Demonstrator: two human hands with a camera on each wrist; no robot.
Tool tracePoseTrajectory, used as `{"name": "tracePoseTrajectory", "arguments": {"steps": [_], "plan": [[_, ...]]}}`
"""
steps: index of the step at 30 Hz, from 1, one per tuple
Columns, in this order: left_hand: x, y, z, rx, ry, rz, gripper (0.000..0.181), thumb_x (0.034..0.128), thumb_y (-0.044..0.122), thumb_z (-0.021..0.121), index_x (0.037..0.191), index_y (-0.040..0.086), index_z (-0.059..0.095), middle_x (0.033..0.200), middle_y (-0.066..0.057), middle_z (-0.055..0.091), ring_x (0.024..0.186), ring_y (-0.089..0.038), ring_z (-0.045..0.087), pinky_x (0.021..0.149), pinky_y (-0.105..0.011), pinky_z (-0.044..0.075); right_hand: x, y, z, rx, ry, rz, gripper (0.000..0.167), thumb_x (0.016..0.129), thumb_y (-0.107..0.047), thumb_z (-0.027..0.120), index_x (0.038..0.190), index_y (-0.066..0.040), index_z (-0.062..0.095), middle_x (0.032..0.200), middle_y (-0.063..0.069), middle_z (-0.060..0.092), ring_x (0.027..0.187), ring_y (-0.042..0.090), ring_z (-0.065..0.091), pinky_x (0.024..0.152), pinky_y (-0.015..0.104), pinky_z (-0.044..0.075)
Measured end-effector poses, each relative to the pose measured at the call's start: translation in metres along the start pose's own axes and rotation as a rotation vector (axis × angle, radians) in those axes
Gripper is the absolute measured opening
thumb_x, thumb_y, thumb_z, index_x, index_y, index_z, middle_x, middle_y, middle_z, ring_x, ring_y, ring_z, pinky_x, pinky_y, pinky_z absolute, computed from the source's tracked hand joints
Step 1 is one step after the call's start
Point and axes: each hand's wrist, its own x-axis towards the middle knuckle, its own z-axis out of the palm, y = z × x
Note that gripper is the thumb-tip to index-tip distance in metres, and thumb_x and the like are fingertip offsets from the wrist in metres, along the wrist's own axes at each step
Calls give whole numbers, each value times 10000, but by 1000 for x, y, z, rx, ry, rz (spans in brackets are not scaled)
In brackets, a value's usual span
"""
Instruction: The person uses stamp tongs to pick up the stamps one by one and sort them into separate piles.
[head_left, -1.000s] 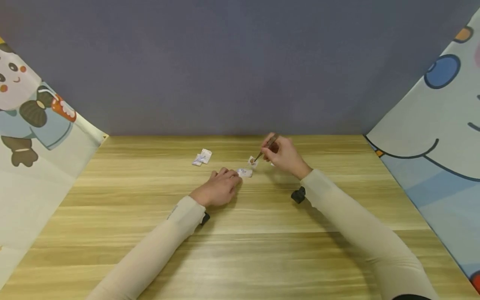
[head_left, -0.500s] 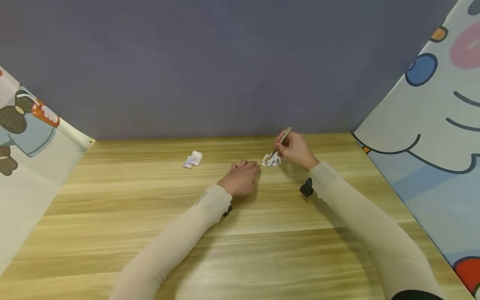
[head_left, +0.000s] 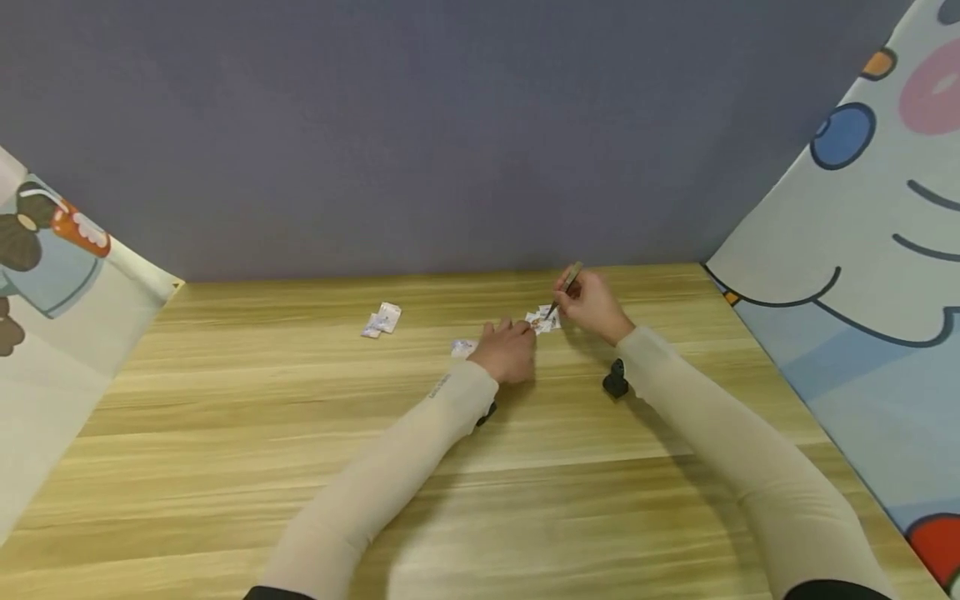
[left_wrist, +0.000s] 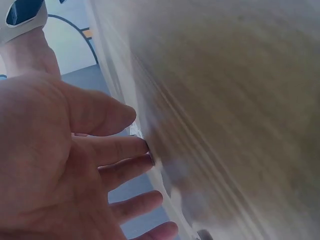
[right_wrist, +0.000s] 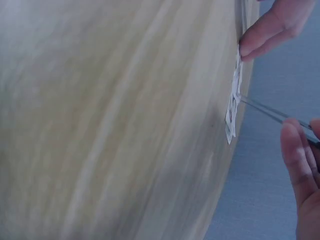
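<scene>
My right hand [head_left: 592,304] pinches a pair of tweezers [head_left: 572,277], their tips down on a cluster of small white printed paper pieces [head_left: 553,322]. In the right wrist view the thin tweezer prongs [right_wrist: 265,110] meet the overlapping papers [right_wrist: 231,117]. My left hand [head_left: 506,350] lies just left of that cluster, and its fingertips touch the near end of the papers in the right wrist view. Its fingers look extended in the left wrist view, with the thumb [left_wrist: 102,112] apart from them. Beside the left hand lies one more printed piece [head_left: 462,347], partly covered.
Two overlapping printed pieces [head_left: 381,320] lie farther left on the wood-grain table [head_left: 300,433]. A grey wall [head_left: 450,150] stands behind the table's back edge. Cartoon-printed panels [head_left: 840,250] border the sides.
The left hand has slid right to the paper cluster, uncovering the single piece behind it. The right hand brought a small picture piece rightward onto the other papers; its tweezers are still there.
</scene>
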Motion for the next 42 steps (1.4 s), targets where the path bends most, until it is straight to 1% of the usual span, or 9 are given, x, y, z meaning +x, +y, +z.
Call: {"name": "tracePoseTrajectory", "arguments": {"steps": [6, 10, 13, 17, 23, 28, 33, 38, 42], "plan": [[0, 2, -1, 9, -4, -5, 562, 947, 305, 510, 1457, 111, 376, 1489, -7, 310, 1321, -236, 253, 997, -450, 251, 0, -1, -1, -119, 14, -68, 43, 870, 2, 619, 903, -26, 613, 773, 73, 619, 657, 185, 576, 586, 336, 489], [-1, 2, -2, -3, 14, -6, 564, 942, 305, 518, 1455, 117, 380, 1487, -7, 314, 1326, -238, 252, 996, -455, 259, -1, -3, 0, -156, 14, -78, 31, 879, -26, 612, 905, -42, 613, 766, 53, 618, 643, 173, 568, 568, 331, 472], [-5, 1, -4, -26, 33, 2, 573, 924, 303, 545, 1447, 122, 395, 1488, -11, 316, 1335, -239, 248, 1010, -467, 258, -1, -3, 0, -133, 26, -70, 30, 881, -31, 616, 912, -29, 619, 758, 48, 619, 632, 173, 570, 548, 317, 476], [-15, -4, -7, -57, 67, 4, 530, 910, 273, 562, 1404, 115, 456, 1483, -35, 329, 1350, -251, 249, 1046, -497, 232, -2, -6, 1, -76, 53, -74, 32, 875, -27, 638, 902, -30, 621, 749, 55, 627, 610, 177, 573, 520, 305, 481], [-33, -21, -3, -72, 109, -2, 471, 953, 225, 480, 1409, 109, 448, 1466, -55, 352, 1343, -259, 264, 1048, -507, 239, -4, -20, 5, -94, 56, -113, 48, 873, -83, 669, 894, -60, 632, 762, 29, 637, 621, 147, 580, 538, 306, 478], [-48, -40, 0, -119, 139, -12, 456, 963, 143, 417, 1418, 108, 433, 1452, -61, 369, 1337, -264, 271, 1051, -507, 228, -6, -35, 15, -85, 12, -169, 44, 888, -111, 662, 894, -79, 633, 757, 20, 638, 620, 125, 595, 556, 299, 490], [-63, -58, -2, -164, 159, -30, 429, 977, 159, 409, 1397, 86, 457, 1426, -65, 400, 1327, -266, 285, 1045, -519, 227, -7, -47, 28, -41, -24, -213, 45, 884, -85, 663, 892, -68, 623, 739, 17, 632, 585, 108, 596, 523, 271, 495], [-75, -70, 0, -152, 142, -40, 448, 936, 114, 449, 1383, 87, 471, 1422, -61, 405, 1321, -263, 290, 1019, -512, 257, -8, -56, 40, 5, -61, -224, 52, 882, -70, 664, 892, -66, 613, 734, 15, 627, 577, 114, 598, 508, 269, 499], [-83, -74, 6, -134, 110, -39, 429, 963, 117, 435, 1391, 94, 466, 1440, -67, 390, 1326, -273, 289, 1022, -523, 260, -7, -57, 50, 28, -85, -220, 68, 878, -74, 670, 899, -74, 606, 743, 10, 626, 580, 123, 599, 513, 274, 501]]}}
